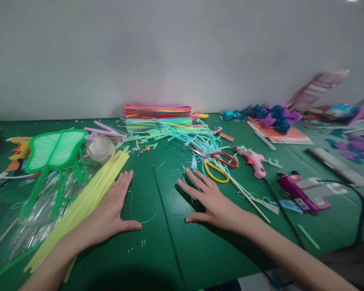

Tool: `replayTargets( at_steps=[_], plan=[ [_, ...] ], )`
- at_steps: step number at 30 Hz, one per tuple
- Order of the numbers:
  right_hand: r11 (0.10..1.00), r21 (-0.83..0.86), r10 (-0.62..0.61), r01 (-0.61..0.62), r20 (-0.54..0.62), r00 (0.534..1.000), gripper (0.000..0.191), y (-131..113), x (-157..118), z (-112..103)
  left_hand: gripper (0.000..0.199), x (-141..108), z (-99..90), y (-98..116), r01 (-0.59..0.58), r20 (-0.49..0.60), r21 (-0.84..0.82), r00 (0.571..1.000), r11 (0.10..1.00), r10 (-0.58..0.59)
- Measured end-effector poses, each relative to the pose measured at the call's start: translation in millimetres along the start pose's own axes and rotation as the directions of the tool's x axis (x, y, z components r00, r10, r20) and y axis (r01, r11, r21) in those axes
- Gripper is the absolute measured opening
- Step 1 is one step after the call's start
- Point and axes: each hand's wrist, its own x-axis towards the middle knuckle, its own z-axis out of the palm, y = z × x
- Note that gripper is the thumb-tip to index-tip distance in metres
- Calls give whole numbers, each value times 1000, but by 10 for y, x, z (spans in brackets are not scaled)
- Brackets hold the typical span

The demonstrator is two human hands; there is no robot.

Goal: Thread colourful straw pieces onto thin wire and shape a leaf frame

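Note:
My left hand (113,206) rests with its fingers stretched out beside a bundle of yellow pipe cleaners (87,202), touching or just over its edge. My right hand (208,198) is spread and holds nothing, its palm turned down over the table. Between the hands, thin clear thread (131,206) curls on the green table (151,258). A few tiny metal rings (143,243) lie nearer to me. Past my right fingertips are scissors (216,165) with one red and one yellow handle, their blades on a pile of blue and green strips.
Stacked coloured pipe cleaners (157,115) lie by the wall. A green winged shape (56,149), a roll of clear tape (100,148) and a yellow glue gun (20,148) are at left. At right are a pink glue gun (253,159), its cord and a magenta box (305,194).

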Motion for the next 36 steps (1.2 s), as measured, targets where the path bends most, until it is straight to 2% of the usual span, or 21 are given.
replayTargets(
  at_steps=[3, 6, 9, 15, 25, 32, 36],
  plan=[
    [999, 7, -32, 32, 17, 999, 107, 28, 115, -35, 128, -14, -10, -28, 20, 12, -29, 1000, 999, -20],
    [994, 102, -56, 51, 46, 997, 125, 100, 194, -93, 125, -25, -41, -64, 65, 27, -110, 998, 992, -62],
    [985, 168, -45, 33, 66, 997, 134, 183, 238, -127, 122, -26, -67, -81, 108, 51, -156, 994, 982, -102],
    [991, 134, -35, 26, 65, 997, 129, 258, 299, -68, 123, -17, -60, -26, 126, 80, -82, 990, 989, -120],
    [989, 143, -50, 46, 20, 999, 129, 127, 293, -13, 121, -30, -23, -19, 53, 5, -31, 999, 998, -53],
    [985, 175, 11, -9, -11, 1000, 126, 106, 304, -51, 122, -36, -32, -28, 55, 9, -77, 998, 995, -55],
    [989, 144, -11, 11, -5, 1000, 130, 133, 343, -18, 119, -23, -38, -4, 93, -5, -94, 996, 991, -94]
  ],
)
